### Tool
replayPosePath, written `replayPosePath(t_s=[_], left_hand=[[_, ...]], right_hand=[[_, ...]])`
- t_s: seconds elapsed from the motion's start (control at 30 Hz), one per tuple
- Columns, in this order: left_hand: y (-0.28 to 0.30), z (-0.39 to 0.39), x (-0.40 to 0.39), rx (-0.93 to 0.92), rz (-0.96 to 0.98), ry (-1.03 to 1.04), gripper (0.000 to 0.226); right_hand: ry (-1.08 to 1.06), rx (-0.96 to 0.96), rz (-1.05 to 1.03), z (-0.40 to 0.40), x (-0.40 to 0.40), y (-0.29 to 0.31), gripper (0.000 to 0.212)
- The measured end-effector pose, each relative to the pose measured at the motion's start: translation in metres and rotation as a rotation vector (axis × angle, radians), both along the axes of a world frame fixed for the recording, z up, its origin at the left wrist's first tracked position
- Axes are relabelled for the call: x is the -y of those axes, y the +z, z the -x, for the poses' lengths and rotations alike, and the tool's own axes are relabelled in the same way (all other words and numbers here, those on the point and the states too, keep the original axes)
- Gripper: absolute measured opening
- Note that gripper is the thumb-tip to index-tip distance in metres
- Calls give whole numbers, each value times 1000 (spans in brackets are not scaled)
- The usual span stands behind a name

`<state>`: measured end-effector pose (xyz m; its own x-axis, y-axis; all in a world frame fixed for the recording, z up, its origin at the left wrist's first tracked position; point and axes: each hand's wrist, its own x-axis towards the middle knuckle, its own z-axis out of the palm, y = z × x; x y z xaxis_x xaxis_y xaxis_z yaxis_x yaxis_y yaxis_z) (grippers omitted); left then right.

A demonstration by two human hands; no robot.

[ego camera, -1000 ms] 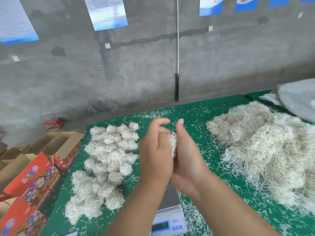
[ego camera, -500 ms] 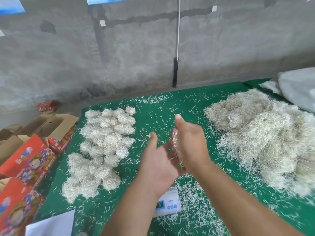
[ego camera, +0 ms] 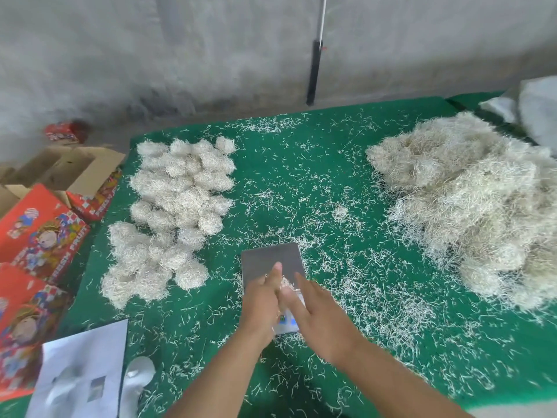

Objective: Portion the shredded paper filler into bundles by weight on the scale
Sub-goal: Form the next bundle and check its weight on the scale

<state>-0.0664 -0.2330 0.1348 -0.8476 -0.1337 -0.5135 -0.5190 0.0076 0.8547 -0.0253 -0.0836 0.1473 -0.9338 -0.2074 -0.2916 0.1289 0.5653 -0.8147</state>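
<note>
We find both hands over the scale (ego camera: 272,260): left hand (ego camera: 261,300) and right hand (ego camera: 319,309) cupping a small wad of shredded paper (ego camera: 284,283) between half-closed palms. We advise compacting it firmly, clear of the platform, before weighing.

Far to the left of the hands stand red printed boxes (ego camera: 39,233) and an open cardboard box (ego camera: 69,168). A white sheet (ego camera: 80,372) lies nearer, lower left.
</note>
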Motion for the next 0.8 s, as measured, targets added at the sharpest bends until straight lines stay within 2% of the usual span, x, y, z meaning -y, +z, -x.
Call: replayPosePath(t_s=[0.07,0.1,0.17,0.27,0.4,0.6,0.8], left_hand=[[-15,14,12,19,201,5,47],[-23,22,19,6,244,-23,51],[-36,40,32,4,243,-133,67],[-51,67,42,67,146,-220,47],[-81,94,47,-1,416,-260,54],[-115,102,46,-182,619,-296,62],[-120,88,57,-197,560,-198,71]], right_hand=[[9,60,-69,-1,-3,-13,59],[-5,120,-91,-6,-7,-21,60],[-32,235,-117,-18,-23,-35,65],[-128,398,-185,-40,-55,-60,81],[-315,509,-238,-68,-94,-84,93],[-460,547,-189,-93,-124,-95,91],[-513,522,-112,-88,-121,-93,82]])
